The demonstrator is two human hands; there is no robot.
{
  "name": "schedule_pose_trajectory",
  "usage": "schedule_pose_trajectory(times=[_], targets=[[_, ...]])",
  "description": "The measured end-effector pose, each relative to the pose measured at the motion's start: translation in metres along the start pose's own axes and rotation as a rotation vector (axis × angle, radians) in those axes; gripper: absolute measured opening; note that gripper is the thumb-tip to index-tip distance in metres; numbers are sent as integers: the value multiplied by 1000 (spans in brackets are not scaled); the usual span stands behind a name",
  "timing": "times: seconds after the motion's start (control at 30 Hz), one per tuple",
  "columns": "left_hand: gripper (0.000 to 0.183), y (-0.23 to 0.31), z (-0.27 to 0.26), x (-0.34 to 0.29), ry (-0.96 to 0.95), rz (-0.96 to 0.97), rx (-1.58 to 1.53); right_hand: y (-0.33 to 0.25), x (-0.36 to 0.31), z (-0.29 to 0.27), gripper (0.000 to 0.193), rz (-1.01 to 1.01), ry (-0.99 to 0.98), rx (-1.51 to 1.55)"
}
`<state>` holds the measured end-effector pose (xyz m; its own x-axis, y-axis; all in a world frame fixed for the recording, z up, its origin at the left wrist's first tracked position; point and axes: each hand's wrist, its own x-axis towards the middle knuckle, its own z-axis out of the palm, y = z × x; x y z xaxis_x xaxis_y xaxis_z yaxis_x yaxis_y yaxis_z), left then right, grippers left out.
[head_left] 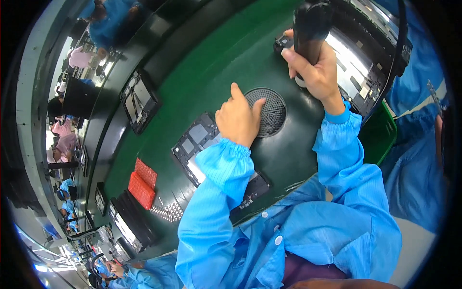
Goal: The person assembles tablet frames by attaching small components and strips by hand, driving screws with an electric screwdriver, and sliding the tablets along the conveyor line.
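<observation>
My right hand [313, 67] is closed around the dark shaft of a thick black handheld tool [313, 24], whose exact kind I cannot make out. Beside those fingers shows a small black part [285, 42]. My left hand [238, 118] holds nothing I can see; its index finger and thumb are stretched apart, the other fingers partly hidden. It is over the left edge of a round black mesh grille [273, 113] set in the green work surface. Below the left sleeve lies an opened black device housing [192, 137] with grey and silver pads, part of it hidden by my forearm.
At the right is a rack of black housings with silver panels [353, 67], beside a green crate [385, 135]. A similar housing [139, 101] lies at the far left. Red bubble-wrap pouches [143, 185], a dotted sheet [168, 211] and stacked black units [132, 221] are nearer. Co-workers in blue sit along the line.
</observation>
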<state>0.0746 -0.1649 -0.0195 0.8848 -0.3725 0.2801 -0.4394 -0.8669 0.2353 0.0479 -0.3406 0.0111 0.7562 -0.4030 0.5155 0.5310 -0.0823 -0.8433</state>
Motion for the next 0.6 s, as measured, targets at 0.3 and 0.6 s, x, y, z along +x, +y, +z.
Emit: schedule_pose_trajectory(times=[0.3, 0.6], targets=[[18, -20, -41, -81, 145, 216, -286, -23, -4, 16, 36, 60, -181, 130], [33, -67, -45, -161, 194, -69, -473, -10, -17, 34, 31, 130, -166, 148]])
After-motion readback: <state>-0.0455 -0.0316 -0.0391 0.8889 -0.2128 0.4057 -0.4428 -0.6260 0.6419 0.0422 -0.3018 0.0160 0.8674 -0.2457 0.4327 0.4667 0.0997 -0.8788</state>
